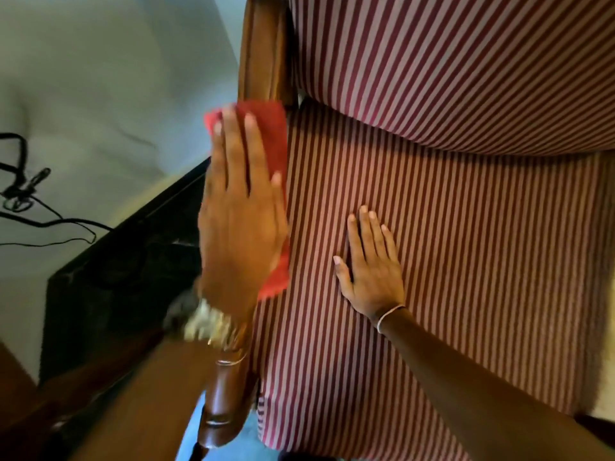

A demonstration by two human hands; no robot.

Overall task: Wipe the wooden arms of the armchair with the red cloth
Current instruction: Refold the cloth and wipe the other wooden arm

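Background: pale wall (100, 78) at 10 o'clock, black cables (23, 194) at 9, dark glossy cabinet (126, 267) at 8.
Chair: red-and-cream striped upholstered armchair seat (466, 261) filling centre to 3 o'clock.
Arm: polished brown wooden armrest (263, 48) running from 12 to 6.
Cloth: red cloth (269, 134) spread over the armrest, near centre.
Left hand (239, 221): flat, fingers extended, pressing the cloth.
Right hand (372, 267): open, palm down on the seat, grasping nothing.
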